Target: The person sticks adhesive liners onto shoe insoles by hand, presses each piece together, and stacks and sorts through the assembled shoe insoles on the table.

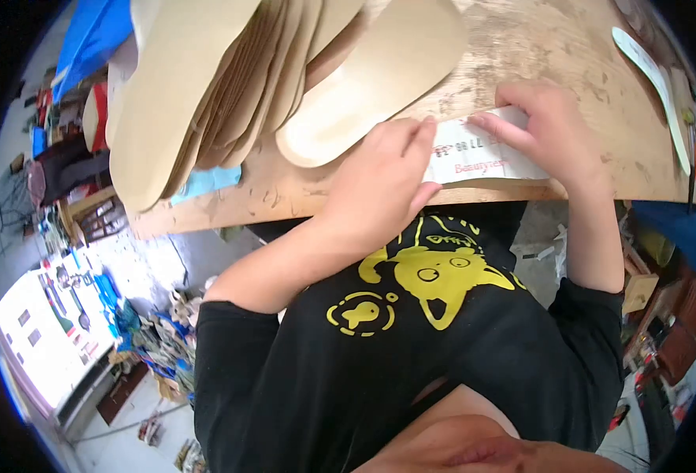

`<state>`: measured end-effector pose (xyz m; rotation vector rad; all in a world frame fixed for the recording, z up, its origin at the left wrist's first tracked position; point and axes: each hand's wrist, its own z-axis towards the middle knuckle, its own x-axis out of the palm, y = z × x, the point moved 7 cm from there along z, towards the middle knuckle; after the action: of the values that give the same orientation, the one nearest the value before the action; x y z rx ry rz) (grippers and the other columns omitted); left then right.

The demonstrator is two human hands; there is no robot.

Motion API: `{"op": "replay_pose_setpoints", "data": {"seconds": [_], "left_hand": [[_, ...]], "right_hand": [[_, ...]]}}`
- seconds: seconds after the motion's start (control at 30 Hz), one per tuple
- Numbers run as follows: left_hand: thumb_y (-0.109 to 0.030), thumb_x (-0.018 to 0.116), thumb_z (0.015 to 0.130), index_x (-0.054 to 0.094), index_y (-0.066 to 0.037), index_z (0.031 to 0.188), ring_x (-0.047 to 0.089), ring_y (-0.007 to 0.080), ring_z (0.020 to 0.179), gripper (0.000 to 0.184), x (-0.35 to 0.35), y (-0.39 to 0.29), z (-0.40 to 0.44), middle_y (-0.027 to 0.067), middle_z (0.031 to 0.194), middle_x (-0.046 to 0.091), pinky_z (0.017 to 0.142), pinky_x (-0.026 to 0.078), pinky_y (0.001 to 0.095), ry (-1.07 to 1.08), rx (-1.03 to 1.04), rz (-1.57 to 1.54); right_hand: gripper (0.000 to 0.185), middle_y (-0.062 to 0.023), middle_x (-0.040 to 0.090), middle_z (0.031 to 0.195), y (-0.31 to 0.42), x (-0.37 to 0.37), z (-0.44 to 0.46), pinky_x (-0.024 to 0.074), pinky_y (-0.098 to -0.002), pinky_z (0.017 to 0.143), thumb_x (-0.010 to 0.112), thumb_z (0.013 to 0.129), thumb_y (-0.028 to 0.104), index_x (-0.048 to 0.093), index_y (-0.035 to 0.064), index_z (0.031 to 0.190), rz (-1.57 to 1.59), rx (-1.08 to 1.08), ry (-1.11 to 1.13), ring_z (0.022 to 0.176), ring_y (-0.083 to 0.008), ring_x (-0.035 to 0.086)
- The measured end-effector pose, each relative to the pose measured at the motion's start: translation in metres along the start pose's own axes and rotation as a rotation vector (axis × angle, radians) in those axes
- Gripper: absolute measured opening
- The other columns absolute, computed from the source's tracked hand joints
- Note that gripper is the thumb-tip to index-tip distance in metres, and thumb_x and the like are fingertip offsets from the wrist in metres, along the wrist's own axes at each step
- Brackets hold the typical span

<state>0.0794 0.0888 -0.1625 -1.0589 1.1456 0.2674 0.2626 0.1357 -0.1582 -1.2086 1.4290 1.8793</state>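
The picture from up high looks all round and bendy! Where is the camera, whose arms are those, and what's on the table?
There is no robot here, just a person using bare hands. The camera is worn on their head and looks forward and down, so you see their black shirt with yellow drawings below the table. The edges look curved and dark.

The left hand and right hand are both on a flat white piece with printing on it, some of it red. On the wooden table are many tan, sole-shaped pieces bunched together, with a light blue piece peeking out beneath. Over on the right lies a long, curved white strip.
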Motion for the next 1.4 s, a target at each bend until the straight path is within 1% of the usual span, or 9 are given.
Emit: {"op": "replay_pose_setpoints", "data": {"seconds": [0.07, 0.17, 0.27, 0.3, 0.43, 0.57, 0.87, 1.13, 1.4], "left_hand": [[-0.021, 0.078, 0.078, 0.051, 0.003, 0.132, 0.054, 0.0342, 0.115, 0.066, 0.0, -0.001, 0.004, 0.0184, 0.124, 0.057, 0.097, 0.047, 0.0399, 0.019, -0.018, 0.011], [-0.02, 0.08, 0.076, 0.053, 0.003, 0.13, 0.055, 0.0352, 0.114, 0.065, 0.0, -0.002, 0.008, 0.0187, 0.124, 0.057, 0.097, 0.047, 0.0402, 0.043, -0.017, 0.046], [-0.019, 0.082, 0.074, 0.054, 0.003, 0.129, 0.056, 0.0352, 0.114, 0.065, 0.0, 0.0, 0.008, 0.0185, 0.123, 0.057, 0.097, 0.047, 0.0399, 0.064, -0.036, 0.029], [-0.019, 0.082, 0.074, 0.054, 0.003, 0.13, 0.056, 0.0351, 0.114, 0.066, 0.001, 0.001, 0.009, 0.0186, 0.123, 0.057, 0.097, 0.047, 0.0399, 0.08, -0.052, 0.032], [-0.018, 0.083, 0.074, 0.055, 0.002, 0.13, 0.057, 0.0351, 0.111, 0.066, 0.003, -0.001, 0.013, 0.0191, 0.121, 0.057, 0.094, 0.049, 0.04, 0.123, -0.066, 0.062], [-0.018, 0.084, 0.072, 0.056, 0.002, 0.13, 0.058, 0.0345, 0.109, 0.067, 0.007, -0.007, 0.019, 0.0185, 0.121, 0.058, 0.092, 0.05, 0.0403, 0.154, -0.057, 0.086], [-0.015, 0.084, 0.072, 0.057, 0.003, 0.129, 0.058, 0.033, 0.108, 0.066, 0.009, -0.008, 0.021, 0.0173, 0.12, 0.058, 0.091, 0.051, 0.0389, 0.177, -0.063, 0.085], [-0.013, 0.084, 0.072, 0.058, 0.002, 0.127, 0.059, 0.0335, 0.108, 0.062, 0.006, -0.01, 0.02, 0.0175, 0.12, 0.059, 0.091, 0.051, 0.0395, 0.158, -0.019, 0.078], [-0.015, 0.083, 0.073, 0.058, 0.001, 0.126, 0.059, 0.0333, 0.106, 0.06, 0.006, -0.01, 0.021, 0.0166, 0.119, 0.059, 0.09, 0.051, 0.0392, 0.16, -0.02, 0.095]], "right_hand": [[0.037, -0.0135, 0.056, 0.063, -0.019, -0.01, -0.006, 0.045, -0.0356, 0.061, 0.072, 0.084, 0.038, 0.063, 0.0022, 0.084, 0.116, 0.068, -0.012, 0.061, -0.0256, 0.058], [0.034, -0.006, 0.057, 0.072, -0.059, -0.029, -0.028, 0.0457, -0.0302, 0.064, 0.075, 0.082, 0.028, 0.061, 0.0054, 0.104, 0.27, 0.26, 0.024, 0.071, -0.0158, 0.059], [0.048, -0.0019, 0.056, 0.088, -0.083, -0.03, -0.058, 0.0467, -0.0254, 0.069, 0.075, 0.081, 0.017, 0.053, 0.0084, 0.123, 0.534, 0.25, -0.088, 0.081, -0.0103, 0.057], [0.057, -0.0035, 0.054, 0.104, -0.086, -0.027, -0.065, 0.0483, -0.0246, 0.074, 0.074, 0.08, 0.011, 0.049, 0.0083, 0.131, 0.603, 0.284, -0.082, 0.087, -0.0102, 0.057], [0.057, -0.0037, 0.053, 0.109, -0.089, -0.023, -0.082, 0.0484, -0.0247, 0.076, 0.072, 0.08, 0.006, 0.048, 0.0082, 0.132, 0.732, 0.319, -0.226, 0.087, -0.0101, 0.056], [0.058, -0.0042, 0.054, 0.105, -0.089, -0.026, -0.09, 0.0486, -0.0265, 0.076, 0.07, 0.078, 0.005, 0.048, 0.009, 0.132, 0.556, 0.307, -0.225, 0.085, -0.0132, 0.056], [0.059, -0.0072, 0.055, 0.1, -0.088, -0.024, -0.09, 0.0495, -0.0314, 0.074, 0.069, 0.077, 0.002, 0.048, 0.0084, 0.132, 0.552, 0.281, -0.201, 0.084, -0.0189, 0.056], [0.022, -0.0064, 0.065, 0.1, -0.075, -0.03, -0.084, 0.0419, -0.036, 0.088, 0.067, 0.084, 0.011, 0.069, 0.0043, 0.104, 0.282, 0.166, -0.107, 0.09, -0.0285, 0.059], [0.021, -0.0043, 0.066, 0.101, -0.065, -0.031, -0.082, 0.0403, -0.0384, 0.092, 0.07, 0.081, 0.01, 0.07, 0.0057, 0.101, 0.139, 0.123, -0.141, 0.101, -0.0261, 0.057]]}}
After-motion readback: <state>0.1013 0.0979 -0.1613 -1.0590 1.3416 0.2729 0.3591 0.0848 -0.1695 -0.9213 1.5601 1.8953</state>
